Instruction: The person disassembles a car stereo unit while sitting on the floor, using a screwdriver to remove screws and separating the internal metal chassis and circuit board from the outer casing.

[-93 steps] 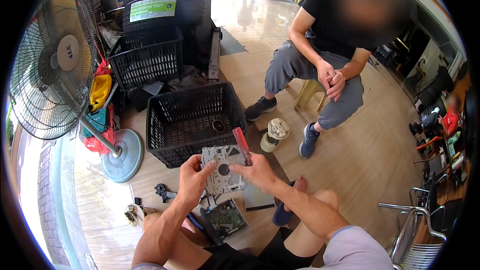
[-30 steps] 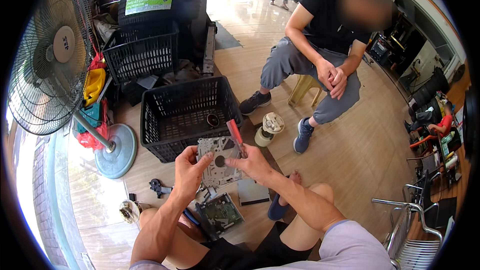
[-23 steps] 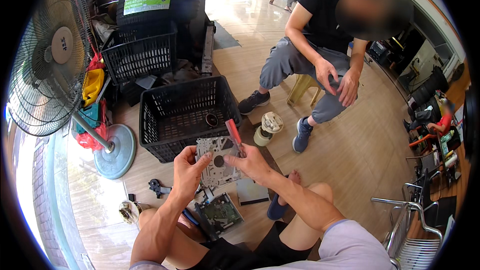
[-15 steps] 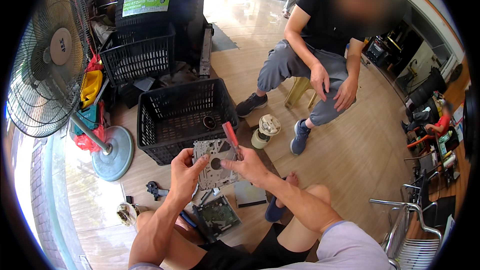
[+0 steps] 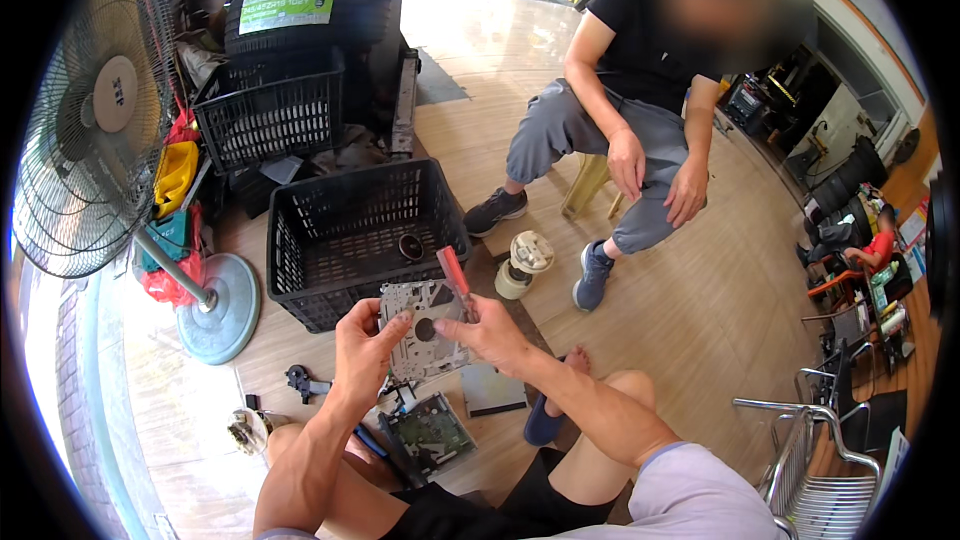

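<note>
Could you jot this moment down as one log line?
Left grip: flat, pierced silver metal plate | Right grip: red-handled slim tool, thumb on plate | Nearby: rectangular green circuit board, black slatted plastic crate

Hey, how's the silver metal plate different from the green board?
The metal plate is silvery grey, while the green board is mostly dark green. The metal plate is held up by the left hand, while the green board lies low near the floor. Both look flat and roughly four-sided.
</note>
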A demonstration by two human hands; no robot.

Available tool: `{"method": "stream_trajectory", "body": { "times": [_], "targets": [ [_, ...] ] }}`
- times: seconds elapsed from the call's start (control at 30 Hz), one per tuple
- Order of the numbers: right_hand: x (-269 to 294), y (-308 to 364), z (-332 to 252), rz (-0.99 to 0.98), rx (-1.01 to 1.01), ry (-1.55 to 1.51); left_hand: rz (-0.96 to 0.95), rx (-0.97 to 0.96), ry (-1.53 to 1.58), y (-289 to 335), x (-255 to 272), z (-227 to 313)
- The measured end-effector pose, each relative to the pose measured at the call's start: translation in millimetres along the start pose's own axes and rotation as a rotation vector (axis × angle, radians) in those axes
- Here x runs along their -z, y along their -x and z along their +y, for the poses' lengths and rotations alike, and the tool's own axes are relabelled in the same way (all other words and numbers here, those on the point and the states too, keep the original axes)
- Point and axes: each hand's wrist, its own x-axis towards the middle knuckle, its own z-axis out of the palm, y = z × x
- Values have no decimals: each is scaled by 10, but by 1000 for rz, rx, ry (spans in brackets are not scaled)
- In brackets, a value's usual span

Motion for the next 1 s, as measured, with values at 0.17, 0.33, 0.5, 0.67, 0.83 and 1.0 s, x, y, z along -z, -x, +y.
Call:
{"method": "stream_trajectory", "body": {
  "times": [0.17, 0.33, 0.5, 0.67, 0.83, 1.0],
  "targets": [
    [62, -49, 122, -53, 45, 9, -2, -1, 14, -2, -24, -3],
    [10, -7, -20, -53, -85, 32, -1, -25, 41, 18, 19, -28],
    [22, -53, 114, -43, 32, 17, -13, -29, 52, -15, 11, -64],
    [45, -99, 235, -61, 105, -38, -11, -7, 27, -5, 10, -37],
    [-23, -7, 19, -21, -70, -20, 2, -20, 13, 0, 60, -60],
    [62, -36, 162, -28, 97, -73, 6, -8, -47, 3, -30, 7]
  ]
}}
